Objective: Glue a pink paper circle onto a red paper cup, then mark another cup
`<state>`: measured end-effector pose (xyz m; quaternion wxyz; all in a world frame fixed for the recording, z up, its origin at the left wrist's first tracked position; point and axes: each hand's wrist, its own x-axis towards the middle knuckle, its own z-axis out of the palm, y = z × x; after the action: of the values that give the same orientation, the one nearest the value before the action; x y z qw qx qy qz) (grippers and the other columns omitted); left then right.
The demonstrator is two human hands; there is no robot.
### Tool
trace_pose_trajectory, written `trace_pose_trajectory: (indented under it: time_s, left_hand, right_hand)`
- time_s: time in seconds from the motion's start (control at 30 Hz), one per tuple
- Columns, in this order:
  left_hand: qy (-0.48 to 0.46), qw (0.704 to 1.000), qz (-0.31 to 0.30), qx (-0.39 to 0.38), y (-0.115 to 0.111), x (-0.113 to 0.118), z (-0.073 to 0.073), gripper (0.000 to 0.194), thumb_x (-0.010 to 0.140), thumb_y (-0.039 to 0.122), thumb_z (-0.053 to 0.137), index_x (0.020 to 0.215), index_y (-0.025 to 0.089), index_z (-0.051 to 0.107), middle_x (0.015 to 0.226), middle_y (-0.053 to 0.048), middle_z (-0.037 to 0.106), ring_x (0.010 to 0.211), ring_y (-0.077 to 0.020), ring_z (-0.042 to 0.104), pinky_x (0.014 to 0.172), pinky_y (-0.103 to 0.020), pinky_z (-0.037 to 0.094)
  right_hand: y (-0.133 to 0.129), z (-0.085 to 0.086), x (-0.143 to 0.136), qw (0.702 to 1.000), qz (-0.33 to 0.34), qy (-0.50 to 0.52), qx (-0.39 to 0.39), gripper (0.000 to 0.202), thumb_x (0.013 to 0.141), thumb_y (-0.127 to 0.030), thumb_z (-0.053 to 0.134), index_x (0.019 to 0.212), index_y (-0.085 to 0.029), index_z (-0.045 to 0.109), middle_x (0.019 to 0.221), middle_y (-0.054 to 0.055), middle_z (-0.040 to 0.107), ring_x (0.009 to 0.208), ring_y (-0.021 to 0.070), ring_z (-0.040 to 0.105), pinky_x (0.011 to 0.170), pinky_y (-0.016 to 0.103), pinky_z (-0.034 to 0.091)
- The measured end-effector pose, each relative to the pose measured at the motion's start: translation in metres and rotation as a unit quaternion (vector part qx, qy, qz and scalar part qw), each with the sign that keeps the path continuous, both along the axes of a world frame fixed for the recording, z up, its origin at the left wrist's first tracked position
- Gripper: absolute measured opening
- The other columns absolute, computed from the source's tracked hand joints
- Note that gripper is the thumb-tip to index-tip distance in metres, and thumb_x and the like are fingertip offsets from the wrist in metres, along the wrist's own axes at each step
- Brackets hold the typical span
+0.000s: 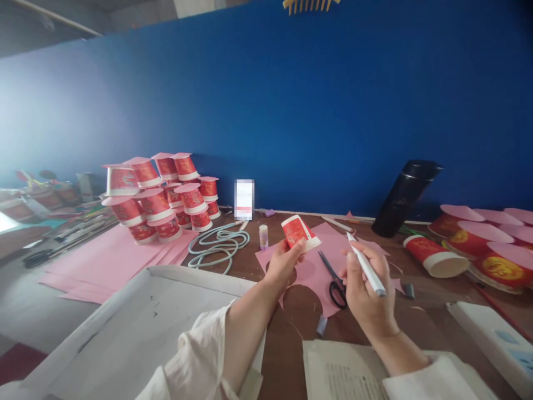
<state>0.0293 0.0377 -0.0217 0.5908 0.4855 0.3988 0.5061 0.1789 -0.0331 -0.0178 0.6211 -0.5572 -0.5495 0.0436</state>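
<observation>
My left hand (287, 258) grips a red paper cup (296, 230), tilted above the table; its printed side and a white band show. In my right hand (372, 289) is a white marker (368, 269), held like a pen with its tip pointing up and left toward the cup, apart from it. Below and between the hands, black-handled scissors (335, 283) lie on a sheet of pink paper (310, 278) with round holes cut from it. A grey marker cap (321, 325) lies by the paper's near edge. Near my left hand stands a small glue stick (264, 237).
Stacked red cups with pink paper tops (162, 194) stand at left on pink sheets (112, 266). A pale cable (220, 244) lies coiled behind a white tray (154, 328). At right are a black bottle (402, 200), a cup on its side (435, 256) and more topped cups (499, 266).
</observation>
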Motion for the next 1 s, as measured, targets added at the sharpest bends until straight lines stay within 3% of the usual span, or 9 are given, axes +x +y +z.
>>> trace_pose_trajectory:
  time_s: [0.1, 0.23, 0.37, 0.5, 0.6, 0.83, 0.93, 1.0]
  left_hand:
    - [-0.094, 0.993, -0.068, -0.032, 0.004, 0.002, -0.002, 0.063, 0.072, 0.059, 0.074, 0.115, 0.015, 0.063, 0.119, -0.016, 0.068, 0.103, -0.0249, 0.066, 0.092, -0.039, 0.048]
    - [-0.119, 0.985, -0.116, -0.039, 0.002, 0.004, -0.003, 0.065, 0.073, 0.056, 0.075, 0.122, 0.017, 0.06, 0.126, -0.016, 0.065, 0.105, -0.0248, 0.065, 0.089, -0.037, 0.048]
    - [-0.112, 0.984, -0.134, -0.017, -0.002, 0.001, 0.0, 0.062, 0.075, 0.055, 0.073, 0.122, 0.018, 0.059, 0.127, -0.016, 0.065, 0.107, -0.0255, 0.065, 0.088, -0.037, 0.05]
    - [-0.069, 0.989, -0.128, 0.019, -0.006, -0.001, 0.005, 0.058, 0.074, 0.054, 0.073, 0.119, 0.018, 0.062, 0.121, -0.013, 0.067, 0.109, -0.0247, 0.063, 0.091, -0.037, 0.05]
    - [-0.05, 0.989, -0.135, 0.039, -0.008, -0.001, 0.007, 0.055, 0.075, 0.053, 0.073, 0.116, 0.018, 0.064, 0.115, -0.011, 0.069, 0.104, -0.0233, 0.064, 0.09, -0.037, 0.05]
    - [-0.069, 0.987, -0.122, 0.072, -0.01, 0.001, 0.006, 0.053, 0.074, 0.048, 0.075, 0.116, 0.017, 0.065, 0.117, -0.011, 0.069, 0.108, -0.024, 0.064, 0.097, -0.039, 0.049]
    - [-0.107, 0.987, -0.108, 0.06, -0.01, 0.004, 0.005, 0.054, 0.076, 0.049, 0.074, 0.119, 0.019, 0.063, 0.124, -0.011, 0.066, 0.111, -0.0232, 0.063, 0.097, -0.037, 0.05]
    - [-0.127, 0.988, -0.082, 0.007, -0.01, 0.006, 0.003, 0.055, 0.077, 0.053, 0.072, 0.118, 0.017, 0.062, 0.122, -0.013, 0.065, 0.104, -0.0219, 0.065, 0.092, -0.036, 0.052]
  right_hand:
    - [-0.003, -0.001, -0.007, 0.999, -0.016, -0.028, -0.018, 0.03, 0.094, -0.046, 0.052, 0.114, -0.024, 0.057, 0.093, 0.006, 0.068, 0.059, 0.0131, 0.061, 0.06, 0.03, 0.052]
    - [-0.002, -0.001, -0.007, 0.998, -0.005, -0.046, -0.032, 0.029, 0.097, -0.046, 0.044, 0.108, -0.025, 0.059, 0.1, 0.007, 0.07, 0.061, 0.0132, 0.062, 0.058, 0.029, 0.052]
    - [0.003, 0.0, 0.0, 0.993, -0.008, 0.059, -0.098, 0.037, 0.091, -0.056, 0.051, 0.109, -0.024, 0.058, 0.094, 0.007, 0.071, 0.055, 0.0129, 0.06, 0.051, 0.027, 0.05]
    - [0.011, -0.002, 0.0, 0.958, 0.035, 0.238, -0.154, 0.047, 0.077, -0.06, 0.068, 0.104, -0.023, 0.056, 0.07, 0.0, 0.067, 0.045, 0.0117, 0.053, 0.039, 0.023, 0.04]
    - [0.014, -0.001, -0.004, 0.925, 0.074, 0.342, -0.149, 0.047, 0.068, -0.052, 0.079, 0.098, -0.024, 0.056, 0.055, -0.006, 0.058, 0.042, 0.009, 0.046, 0.036, 0.019, 0.033]
    - [0.014, 0.008, -0.008, 0.83, 0.167, 0.517, -0.128, 0.048, 0.051, -0.025, 0.088, 0.086, -0.021, 0.056, 0.061, -0.009, 0.052, 0.05, 0.0052, 0.046, 0.037, 0.014, 0.03]
    - [0.015, 0.008, -0.008, 0.817, 0.191, 0.534, -0.108, 0.048, 0.052, -0.022, 0.087, 0.087, -0.023, 0.055, 0.061, -0.009, 0.052, 0.051, 0.0052, 0.047, 0.038, 0.013, 0.032]
    - [0.016, 0.007, -0.008, 0.821, 0.188, 0.532, -0.087, 0.047, 0.053, -0.021, 0.086, 0.088, -0.024, 0.054, 0.062, -0.009, 0.053, 0.053, 0.0055, 0.05, 0.039, 0.013, 0.035]
